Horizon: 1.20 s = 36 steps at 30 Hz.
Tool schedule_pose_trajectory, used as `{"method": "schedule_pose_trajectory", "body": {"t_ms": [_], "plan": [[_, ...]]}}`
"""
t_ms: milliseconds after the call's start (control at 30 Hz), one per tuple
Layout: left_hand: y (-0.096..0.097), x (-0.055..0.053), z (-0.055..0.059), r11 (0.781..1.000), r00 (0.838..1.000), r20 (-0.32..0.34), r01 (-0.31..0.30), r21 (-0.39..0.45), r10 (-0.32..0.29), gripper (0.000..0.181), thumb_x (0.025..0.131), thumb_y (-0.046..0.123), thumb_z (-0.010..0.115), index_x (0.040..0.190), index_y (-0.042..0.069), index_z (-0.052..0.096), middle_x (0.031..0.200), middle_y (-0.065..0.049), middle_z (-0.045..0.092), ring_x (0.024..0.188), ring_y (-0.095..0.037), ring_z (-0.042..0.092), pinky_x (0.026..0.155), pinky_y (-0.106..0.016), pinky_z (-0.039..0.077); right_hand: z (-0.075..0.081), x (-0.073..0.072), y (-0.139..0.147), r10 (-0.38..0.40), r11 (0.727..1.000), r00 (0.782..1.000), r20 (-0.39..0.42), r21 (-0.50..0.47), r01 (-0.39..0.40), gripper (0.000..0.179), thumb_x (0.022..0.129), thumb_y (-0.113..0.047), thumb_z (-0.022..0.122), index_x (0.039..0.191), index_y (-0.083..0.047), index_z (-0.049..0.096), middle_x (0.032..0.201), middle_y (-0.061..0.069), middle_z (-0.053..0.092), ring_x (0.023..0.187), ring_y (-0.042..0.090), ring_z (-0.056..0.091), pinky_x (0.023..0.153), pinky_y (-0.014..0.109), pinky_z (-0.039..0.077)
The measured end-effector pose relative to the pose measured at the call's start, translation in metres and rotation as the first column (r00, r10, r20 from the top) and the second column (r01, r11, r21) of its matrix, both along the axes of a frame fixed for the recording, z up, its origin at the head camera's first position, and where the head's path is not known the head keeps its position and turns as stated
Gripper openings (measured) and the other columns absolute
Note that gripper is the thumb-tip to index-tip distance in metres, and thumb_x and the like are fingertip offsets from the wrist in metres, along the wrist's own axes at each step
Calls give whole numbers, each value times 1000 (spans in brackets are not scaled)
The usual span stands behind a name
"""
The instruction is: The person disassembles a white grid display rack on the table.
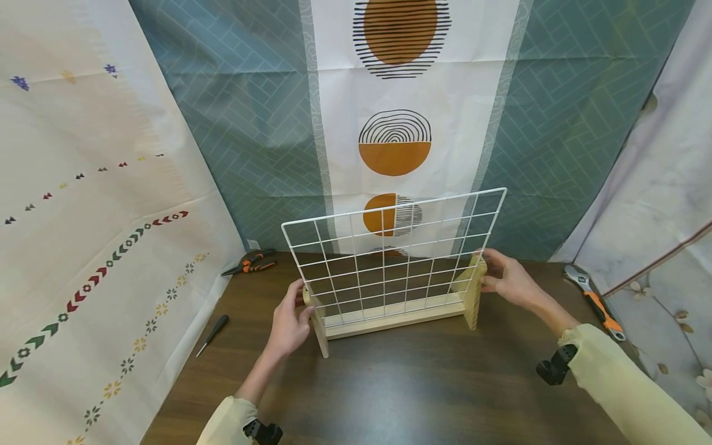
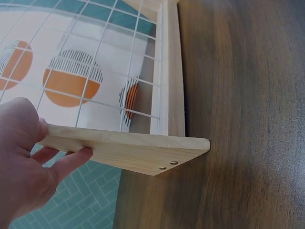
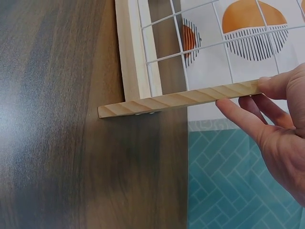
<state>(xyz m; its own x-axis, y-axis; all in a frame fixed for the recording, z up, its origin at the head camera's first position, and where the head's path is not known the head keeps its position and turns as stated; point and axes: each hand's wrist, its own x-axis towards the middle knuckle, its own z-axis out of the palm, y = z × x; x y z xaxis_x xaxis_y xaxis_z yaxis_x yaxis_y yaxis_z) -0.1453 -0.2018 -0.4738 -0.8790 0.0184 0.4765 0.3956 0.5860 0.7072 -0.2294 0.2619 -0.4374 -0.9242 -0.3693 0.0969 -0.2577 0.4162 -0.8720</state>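
Fingers nearly closed, our left hand [image 1: 288,326] pinches the left panel [image 1: 319,329] beside the wire grid [image 1: 383,249], our right hand [image 1: 510,282] the right panel [image 1: 473,298]. Let's steady both evenly.

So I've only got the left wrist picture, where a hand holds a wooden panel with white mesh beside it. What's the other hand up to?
Observer: The right hand holds the panel at the opposite end, fingers on one side and thumb on the other.
Visitor: Ah, so a grip at each end! I see no tools here; are there any off to the right?
Observer: Yes, a wrench with an orange handle lies on the table, farther right than that hand.
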Motion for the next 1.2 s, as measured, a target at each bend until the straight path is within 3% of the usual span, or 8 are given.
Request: {"method": "schedule_pose_trajectory", "body": {"t_ms": [167, 467, 733, 1067, 1200], "plan": [[-2, 2, -1, 1000, 1000, -15, -11, -6, 11, 61, 80, -23, 64, 134, 2, 48, 109, -19, 64, 99, -38, 66, 85, -53, 53, -1, 0, -2, 3, 1000, 1000, -11, 8, -3, 57, 92, 14, 58, 145, 5, 38, 126, 40, 50, 117, 57, 51, 77, 43, 59], [-6, 5, -1, 1000, 1000, 14, -16, 4, 16, 61, 81, -22, 64, 135, 2, 48, 111, -22, 63, 101, -39, 65, 88, -53, 52, -3, 0, -5, 3, 1000, 1000, -6, -11, -3, 57, 92, 15, 56, 145, 8, 37, 126, 40, 50, 117, 57, 51, 78, 42, 58], [-8, 8, -3, 1000, 999, -20, -26, -7, 26, 62, 81, -23, 64, 135, 1, 47, 112, -20, 63, 101, -40, 65, 85, -54, 53, -2, 2, -9, -3, 1000, 1000, -23, -16, 3, 56, 93, 14, 57, 145, 8, 37, 125, 40, 51, 116, 56, 52, 78, 44, 58], [-10, 10, -4, 999, 999, -32, -36, 13, 36, 62, 79, -23, 64, 133, 2, 49, 110, -20, 65, 101, -41, 66, 85, -51, 55, -6, 1, -13, -25, 999, 997, -75, 37, 27, 59, 92, 14, 59, 147, 6, 37, 126, 39, 52, 116, 56, 53, 76, 40, 59], [-11, 12, -5, 999, 999, -35, -37, 18, 37, 62, 78, -24, 64, 133, 0, 48, 111, -22, 65, 100, -41, 66, 85, -51, 55, -7, 5, -16, -35, 997, 991, -130, 61, 43, 61, 92, 13, 60, 147, 8, 36, 126, 38, 53, 115, 55, 54, 78, 44, 58]]}}
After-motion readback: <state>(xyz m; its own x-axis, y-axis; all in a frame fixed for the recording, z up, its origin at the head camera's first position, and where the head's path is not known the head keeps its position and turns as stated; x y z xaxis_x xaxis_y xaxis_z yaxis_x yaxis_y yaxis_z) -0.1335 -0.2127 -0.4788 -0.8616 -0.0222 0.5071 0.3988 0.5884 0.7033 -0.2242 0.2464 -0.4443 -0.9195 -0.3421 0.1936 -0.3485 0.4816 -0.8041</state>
